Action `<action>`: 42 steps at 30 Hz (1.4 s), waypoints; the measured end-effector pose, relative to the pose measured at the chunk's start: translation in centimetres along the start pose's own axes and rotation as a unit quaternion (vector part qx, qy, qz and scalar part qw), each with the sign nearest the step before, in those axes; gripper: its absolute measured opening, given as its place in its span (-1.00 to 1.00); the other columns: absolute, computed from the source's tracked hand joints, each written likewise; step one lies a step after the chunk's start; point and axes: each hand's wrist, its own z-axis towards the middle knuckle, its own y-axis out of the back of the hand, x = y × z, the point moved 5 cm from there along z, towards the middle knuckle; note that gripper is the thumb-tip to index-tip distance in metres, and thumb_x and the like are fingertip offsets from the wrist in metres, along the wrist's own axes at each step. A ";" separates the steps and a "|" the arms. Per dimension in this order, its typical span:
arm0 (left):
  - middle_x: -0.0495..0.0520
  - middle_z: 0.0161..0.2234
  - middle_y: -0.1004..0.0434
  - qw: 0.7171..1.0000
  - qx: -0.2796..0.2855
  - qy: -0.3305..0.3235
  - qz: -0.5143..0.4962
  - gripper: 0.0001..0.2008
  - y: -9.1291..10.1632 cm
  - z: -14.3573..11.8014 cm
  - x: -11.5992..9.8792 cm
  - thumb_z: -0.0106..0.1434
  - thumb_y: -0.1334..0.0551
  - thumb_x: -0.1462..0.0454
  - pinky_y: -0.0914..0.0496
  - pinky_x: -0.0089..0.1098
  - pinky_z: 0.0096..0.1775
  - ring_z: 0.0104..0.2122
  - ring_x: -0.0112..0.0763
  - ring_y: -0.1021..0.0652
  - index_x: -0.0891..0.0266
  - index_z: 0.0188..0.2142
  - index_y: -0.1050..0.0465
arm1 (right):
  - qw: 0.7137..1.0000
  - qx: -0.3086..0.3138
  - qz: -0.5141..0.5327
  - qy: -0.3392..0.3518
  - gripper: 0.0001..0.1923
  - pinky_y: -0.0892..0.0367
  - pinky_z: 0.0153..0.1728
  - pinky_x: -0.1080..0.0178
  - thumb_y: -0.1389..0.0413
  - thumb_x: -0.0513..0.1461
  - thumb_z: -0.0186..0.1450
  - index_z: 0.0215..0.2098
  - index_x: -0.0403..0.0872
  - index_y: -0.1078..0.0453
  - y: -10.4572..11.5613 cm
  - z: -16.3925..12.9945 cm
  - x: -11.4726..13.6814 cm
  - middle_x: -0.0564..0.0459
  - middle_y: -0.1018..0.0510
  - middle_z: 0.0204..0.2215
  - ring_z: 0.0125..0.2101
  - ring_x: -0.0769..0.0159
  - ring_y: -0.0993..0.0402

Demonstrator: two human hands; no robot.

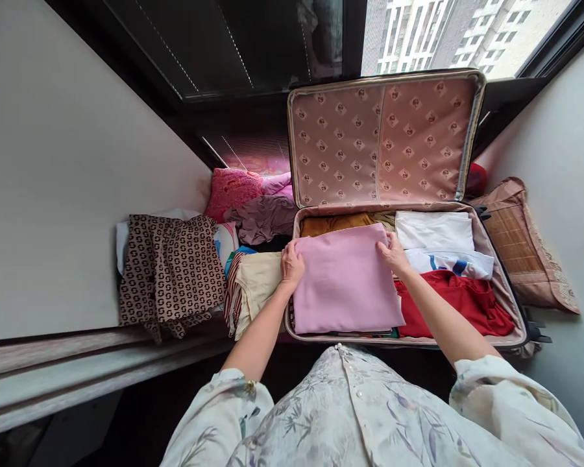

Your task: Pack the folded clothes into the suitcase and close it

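A folded pink cloth (345, 285) lies flat over the left part of the open suitcase (511, 305). My left hand (292, 264) is closed on the cloth's upper left corner, and my right hand (393, 253) pinches its upper right edge. Behind the cloth, a mustard-brown garment (331, 224) shows in the suitcase. On the right side are a folded white garment (433, 230), a white garment with blue marks (448, 263) and a red garment (457, 301). What lies under the pink cloth is mostly hidden.
The patterned suitcase lid (384, 143) stands upright against the window. At left are a cream folded garment (257, 279), a brown patterned cloth (175, 272) and a pink pillow (233, 191). A brown woven cushion (525, 246) leans by the right wall.
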 end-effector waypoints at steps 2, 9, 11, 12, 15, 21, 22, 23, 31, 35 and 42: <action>0.32 0.16 -0.48 0.999 0.030 -0.018 0.039 -0.47 -1.1 0.3 -0.2 0.27 -0.17 0.42 -0.35 -0.07 0.20 0.14 -0.03 -0.47 0.26 0.24 -0.31 | 0.998 -0.020 0.000 -0.064 -0.54 -0.40 -0.34 0.20 -0.07 0.00 0.27 0.05 -0.05 -0.26 -0.4 0.3 -1.9 0.03 -0.53 -0.35 -0.40 0.23 -0.42; 0.42 0.34 -0.22 0.993 0.034 -0.093 0.066 -0.46 -0.1 -7.3 -0.3 0.42 -0.18 0.21 -0.21 0.07 0.29 0.29 0.10 -0.29 0.30 0.34 -0.25 | 0.991 -0.085 -0.102 0.025 -0.49 -0.41 0.03 -0.08 -0.06 -0.11 0.30 0.19 -0.07 -0.27 2.6 -7.1 -3.0 -0.23 -0.52 -0.02 -0.05 -0.01 -0.47; 0.40 0.34 -0.25 0.979 0.111 -0.160 0.054 -0.43 0.8 -11.6 -0.2 0.40 -0.24 0.11 -0.22 0.07 0.29 0.28 0.10 -0.31 0.25 0.33 -0.29 | 0.983 -0.003 -0.142 0.121 -0.57 -0.37 0.10 -0.11 -0.07 -0.12 0.34 0.16 -0.03 -0.34 3.1 -11.3 -2.1 -0.23 -0.51 0.02 0.05 -0.04 -0.42; 0.37 0.33 -0.26 0.967 0.158 -0.196 0.046 -0.41 1.2 -13.6 -0.1 0.37 -0.28 0.08 -0.23 0.07 0.28 0.27 0.09 -0.32 0.22 0.32 -0.30 | 0.972 0.067 -0.154 0.166 -0.59 -0.37 0.11 -0.09 -0.09 -0.14 0.35 0.15 0.01 -0.37 3.0 -13.4 -1.7 -0.20 -0.51 0.03 0.06 -0.03 -0.41; 0.31 0.32 -0.29 0.928 0.273 -0.251 0.038 -0.36 2.1 -17.7 0.4 0.28 -0.39 0.08 -0.25 0.08 0.28 0.27 0.07 -0.32 0.14 0.30 -0.34 | 0.913 0.238 -0.212 0.255 -0.57 -0.39 0.07 -0.04 -0.12 -0.26 0.30 0.13 0.07 -0.44 2.4 -18.7 -1.6 -0.14 -0.50 0.11 0.06 0.01 -0.40; 0.36 0.31 -0.28 0.907 0.331 -0.253 0.054 -0.32 1.5 -17.0 0.7 0.28 -0.38 0.17 -0.26 0.09 0.29 0.31 0.06 -0.31 0.24 0.32 -0.27 | 0.851 0.239 -0.367 0.289 -0.37 -0.35 0.01 -0.05 -0.06 -0.42 0.20 0.23 -0.01 -0.42 2.0 -19.1 -3.5 -0.23 -0.37 0.29 0.17 -0.09 -0.29; 0.36 0.32 -0.28 0.908 0.328 -0.254 0.058 -0.33 1.2 -16.7 0.6 0.27 -0.37 0.21 -0.25 0.08 0.29 0.31 0.06 -0.31 0.24 0.32 -0.26 | 0.844 0.239 -0.378 0.295 -0.33 -0.34 0.02 -0.05 -0.08 -0.42 0.17 0.26 -0.01 -0.40 1.9 -18.9 -3.8 -0.23 -0.35 0.32 0.19 -0.10 -0.27; 0.35 0.32 -0.27 0.909 0.324 -0.255 0.063 -0.33 1.0 -16.6 0.5 0.25 -0.36 0.26 -0.24 0.07 0.30 0.32 0.05 -0.31 0.24 0.32 -0.26 | 0.839 0.238 -0.387 0.300 -0.29 -0.32 0.03 -0.04 -0.10 -0.42 0.15 0.28 -0.01 -0.37 1.8 -18.7 -4.0 -0.23 -0.32 0.34 0.21 -0.10 -0.26; 0.36 0.21 -0.46 0.921 0.278 -0.261 0.082 -0.47 -0.3 -16.3 0.6 0.27 -0.05 0.53 -0.38 -0.06 0.26 0.24 -0.16 -0.46 0.33 0.21 -0.41 | 0.840 0.203 -0.384 0.324 -0.55 -0.30 -0.01 0.04 -0.06 -0.38 0.30 0.12 -0.04 -0.49 1.8 -18.3 -3.0 -0.18 -0.54 0.18 0.13 0.01 -0.40; 0.30 0.15 -0.55 0.927 0.229 -0.291 0.065 -0.51 3.1 -16.0 0.1 0.33 -0.01 0.51 -0.37 -0.05 0.27 0.22 -0.18 -0.50 0.32 0.17 -0.47 | 0.861 0.218 -0.311 0.338 -0.60 -0.29 0.02 0.06 0.05 -0.36 0.41 0.08 -0.02 -0.50 4.2 -18.8 -0.8 -0.11 -0.58 0.16 0.17 0.09 -0.42; 0.18 0.12 -0.59 0.899 0.317 -0.302 0.011 -0.48 6.8 -19.7 0.0 0.24 -0.06 0.54 -0.28 -0.03 0.33 0.25 -0.20 -0.47 0.24 0.12 -0.49 | 0.877 0.340 -0.225 0.256 -0.54 -0.29 0.12 -0.04 0.08 -0.36 0.38 0.12 0.02 -0.50 6.2 -22.2 0.0 -0.13 -0.60 0.14 0.21 0.09 -0.44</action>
